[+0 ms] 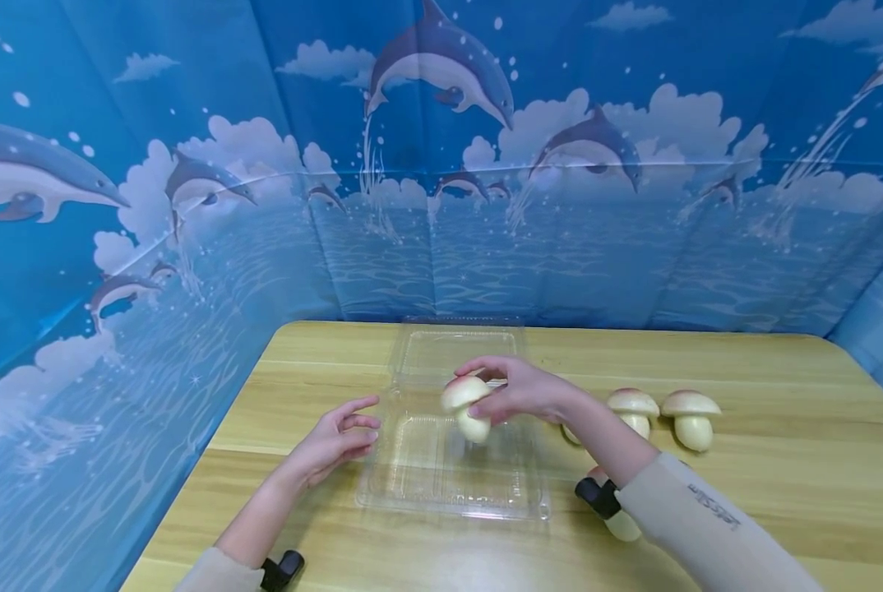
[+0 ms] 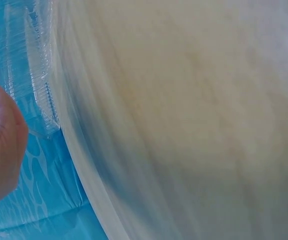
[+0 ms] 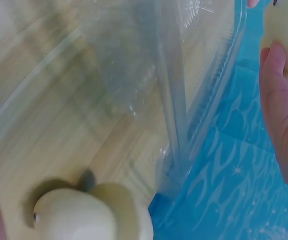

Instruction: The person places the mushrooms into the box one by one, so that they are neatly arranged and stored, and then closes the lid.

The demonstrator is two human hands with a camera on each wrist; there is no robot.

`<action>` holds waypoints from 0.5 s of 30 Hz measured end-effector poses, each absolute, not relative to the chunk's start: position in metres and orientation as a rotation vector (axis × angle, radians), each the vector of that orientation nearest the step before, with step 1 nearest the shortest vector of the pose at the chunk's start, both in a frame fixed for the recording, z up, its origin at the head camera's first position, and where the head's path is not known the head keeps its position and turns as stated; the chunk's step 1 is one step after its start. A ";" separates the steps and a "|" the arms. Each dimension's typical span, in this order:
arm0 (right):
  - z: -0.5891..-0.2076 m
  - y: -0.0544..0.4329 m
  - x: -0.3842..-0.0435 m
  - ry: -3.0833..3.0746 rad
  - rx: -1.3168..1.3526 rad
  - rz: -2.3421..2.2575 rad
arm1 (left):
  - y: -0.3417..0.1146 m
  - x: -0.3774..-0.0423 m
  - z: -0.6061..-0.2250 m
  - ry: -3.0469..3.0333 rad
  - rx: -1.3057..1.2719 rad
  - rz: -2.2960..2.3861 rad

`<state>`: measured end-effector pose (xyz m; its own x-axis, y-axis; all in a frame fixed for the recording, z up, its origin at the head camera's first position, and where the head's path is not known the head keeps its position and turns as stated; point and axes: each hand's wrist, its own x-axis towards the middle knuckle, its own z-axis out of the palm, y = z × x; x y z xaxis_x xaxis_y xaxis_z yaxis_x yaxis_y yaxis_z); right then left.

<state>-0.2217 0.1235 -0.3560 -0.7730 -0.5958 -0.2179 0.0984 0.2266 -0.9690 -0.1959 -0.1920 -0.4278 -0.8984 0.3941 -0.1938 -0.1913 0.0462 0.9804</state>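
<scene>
A toy mushroom [image 1: 465,397] with a pinkish-cream cap and pale stem is held between the thumb and fingers of my right hand [image 1: 519,390]. It hangs over a clear plastic clamshell box [image 1: 452,508], which lies open with its lid [image 1: 459,349] folded back toward the wall. My left hand [image 1: 332,444] is at the box's left edge, fingers loosely bent, holding nothing. The right wrist view has the held mushroom [image 3: 286,35] at its upper right, with my thumb against it. At the left rim of the left wrist view, part of my left hand [image 2: 3,145] shows near the box.
Several more toy mushrooms lie right of the box: one at the far right [image 1: 693,418], another beside it [image 1: 632,404], one near my right sleeve [image 1: 622,526], partly covered. Wooden table [image 1: 797,460] underneath; a blue dolphin-print curtain [image 1: 560,247] hangs behind and along the left.
</scene>
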 end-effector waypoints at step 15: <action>-0.371 0.090 -0.236 1.940 -0.440 -1.539 | -0.192 -0.196 -0.426 1.945 0.201 1.890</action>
